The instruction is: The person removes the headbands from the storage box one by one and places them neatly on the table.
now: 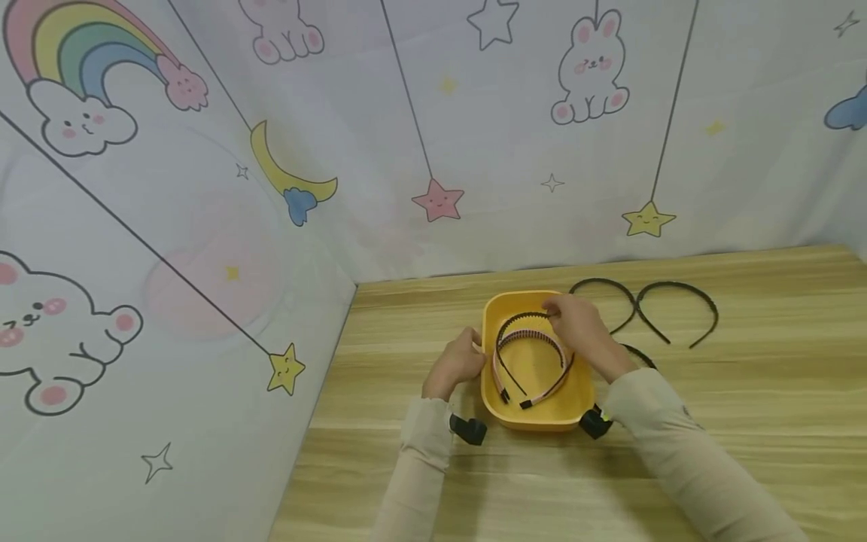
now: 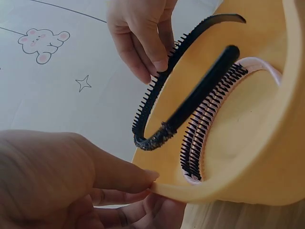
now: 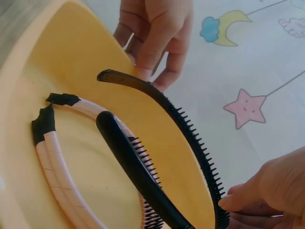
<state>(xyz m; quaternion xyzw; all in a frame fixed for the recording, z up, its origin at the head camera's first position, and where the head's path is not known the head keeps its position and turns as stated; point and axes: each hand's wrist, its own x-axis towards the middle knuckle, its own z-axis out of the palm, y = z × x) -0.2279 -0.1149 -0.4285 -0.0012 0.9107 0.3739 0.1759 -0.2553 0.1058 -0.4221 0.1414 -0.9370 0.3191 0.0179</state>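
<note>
A yellow plastic bin (image 1: 535,424) stands on the table between both hands. My left hand (image 1: 460,358) grips its left rim, thumb on top and fingers underneath in the left wrist view. With thumb and fingers, my right hand (image 1: 580,328) pinches a black toothed headband (image 3: 205,162) and holds it over the bin. Dark, rough-textured trim covers part of that headband in the left wrist view. Below it, inside the bin, lies a pale pink headband (image 3: 61,179) with black teeth and black-wrapped ends.
Two black headbands, a left one (image 1: 599,281) and a right one (image 1: 677,284), lie touching at the back right of the wooden table (image 1: 400,301). Another dark headband (image 1: 640,354) is partly hidden behind the right forearm. A cartoon-printed curtain (image 1: 515,165) borders the table's back and left.
</note>
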